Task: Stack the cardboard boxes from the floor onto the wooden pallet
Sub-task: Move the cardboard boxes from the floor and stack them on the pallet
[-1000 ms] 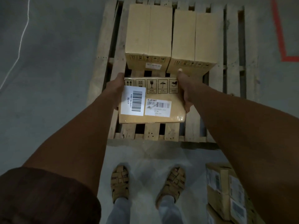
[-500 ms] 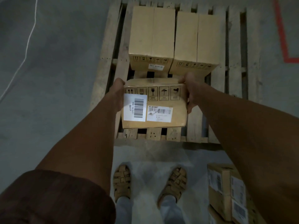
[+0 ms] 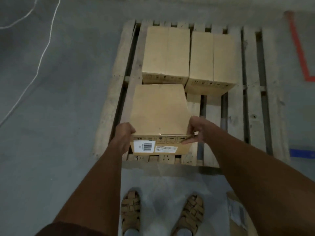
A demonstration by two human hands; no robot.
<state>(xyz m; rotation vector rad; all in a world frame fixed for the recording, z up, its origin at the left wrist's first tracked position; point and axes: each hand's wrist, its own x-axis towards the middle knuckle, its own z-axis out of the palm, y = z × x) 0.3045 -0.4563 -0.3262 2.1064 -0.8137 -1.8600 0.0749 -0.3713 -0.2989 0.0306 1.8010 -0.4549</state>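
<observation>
cardboard is most of what lies ahead of the fingers: two boxes sit side by side on the far half of the wooden pallet (image 3: pixel 252 106), the far left box (image 3: pixel 166 53) and the far right box (image 3: pixel 212 60) touching each other. the near box (image 3: pixel 159 109) rests on the pallet's front slats, its far edge just beside the far left box. a barcode label (image 3: pixel 144 146) and a second label (image 3: pixel 166 148) are on its near face. below the hands, two sandalled feet (image 3: pixel 162 213) stand on the grey floor (image 3: pixel 51 133), and another labelled box (image 3: pixel 237 213) lies on the floor at lower right. red tape (image 3: pixel 300 53) marks the floor at far right.

left hand (image 3: pixel 123 137) curls against the box's near left corner, fingers (image 3: pixel 130 129) pressed to the cardboard. right hand (image 3: pixel 197 132) touches the near right corner, fingers (image 3: pixel 188 140) loosely bent, one stretched along the front face.
</observation>
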